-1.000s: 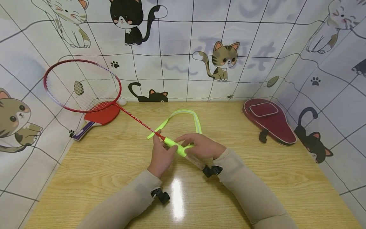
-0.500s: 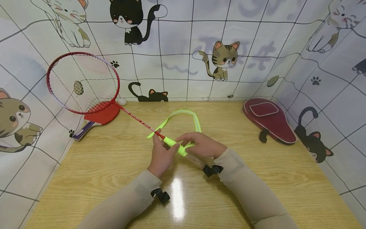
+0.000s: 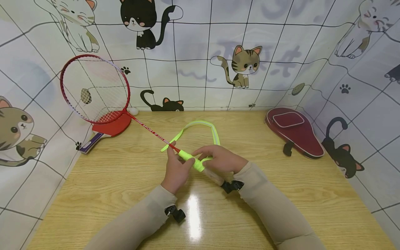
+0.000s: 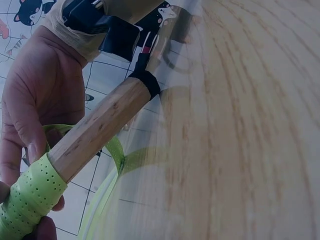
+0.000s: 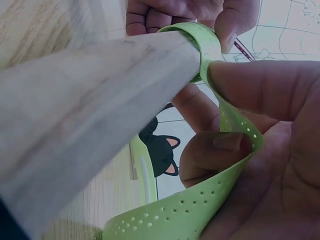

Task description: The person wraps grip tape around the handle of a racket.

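Observation:
A red badminton racket (image 3: pixel 149 129) slants across the head view, its strung head raised at the left. Bright yellow-green perforated grip tape (image 4: pixel 35 195) is wound round the upper part of its handle, and bare wood (image 4: pixel 100 127) shows below. My left hand (image 3: pixel 178 171) holds the wrapped part between thumb and fingers. My right hand (image 3: pixel 222 159) pinches the loose run of tape (image 5: pixel 240 135) close beside the handle, its thumb right at the last turn. The tape's free length (image 3: pixel 200 122) loops over the table beyond the hands.
A red table tennis bat (image 3: pixel 115 125) lies on the table (image 3: pixel 125 184) at the back left, partly behind the racket head, with a white ball (image 3: pixel 133 111) beside it. At the back right lies a dark red bat case (image 3: pixel 293 130). Cat-printed sheeting (image 3: pixel 193 45) surrounds the table.
The racket has rolled about its shaft, so its head looks narrower and its left rim has shifted right. Both hands stay in nearly the same place, still holding the handle and the tape.

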`<act>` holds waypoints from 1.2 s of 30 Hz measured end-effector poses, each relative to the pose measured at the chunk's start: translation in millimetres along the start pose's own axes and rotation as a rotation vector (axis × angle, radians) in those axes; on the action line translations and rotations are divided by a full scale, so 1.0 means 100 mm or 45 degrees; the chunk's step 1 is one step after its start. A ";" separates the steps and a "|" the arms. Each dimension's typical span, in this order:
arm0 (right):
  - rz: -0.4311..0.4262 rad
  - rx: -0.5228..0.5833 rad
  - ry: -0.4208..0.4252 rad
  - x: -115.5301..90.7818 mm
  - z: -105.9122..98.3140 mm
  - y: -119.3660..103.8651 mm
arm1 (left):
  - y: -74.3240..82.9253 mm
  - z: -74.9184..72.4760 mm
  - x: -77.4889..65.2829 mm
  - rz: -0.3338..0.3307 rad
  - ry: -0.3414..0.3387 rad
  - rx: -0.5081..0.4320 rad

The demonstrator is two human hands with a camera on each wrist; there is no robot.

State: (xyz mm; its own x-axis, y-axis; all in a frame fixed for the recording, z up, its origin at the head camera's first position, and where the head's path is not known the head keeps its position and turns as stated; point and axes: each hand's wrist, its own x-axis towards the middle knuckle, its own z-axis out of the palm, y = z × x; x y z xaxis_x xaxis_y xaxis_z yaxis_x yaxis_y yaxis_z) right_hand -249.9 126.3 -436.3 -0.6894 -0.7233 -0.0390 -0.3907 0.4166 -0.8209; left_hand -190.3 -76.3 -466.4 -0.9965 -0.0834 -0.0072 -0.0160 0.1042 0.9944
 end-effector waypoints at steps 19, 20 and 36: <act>-0.032 -0.105 0.043 0.01 0.00 0.00 | -0.01 -0.01 -0.01 0.026 -0.018 -0.004; -0.029 -0.102 0.041 0.01 0.00 -0.01 | -0.01 -0.01 -0.01 0.025 -0.017 -0.006; 0.023 -0.039 -0.015 0.00 0.00 0.01 | 0.01 0.00 -0.01 -0.030 -0.001 -0.043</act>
State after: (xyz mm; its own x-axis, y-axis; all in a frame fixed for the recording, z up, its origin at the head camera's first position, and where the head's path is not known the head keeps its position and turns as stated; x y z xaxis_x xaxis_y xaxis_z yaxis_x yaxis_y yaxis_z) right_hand -250.0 126.5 -437.3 -0.6894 -0.7218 -0.0608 -0.3968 0.4466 -0.8019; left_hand -189.0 -75.8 -465.7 -0.9960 -0.0844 -0.0309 -0.0367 0.0683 0.9970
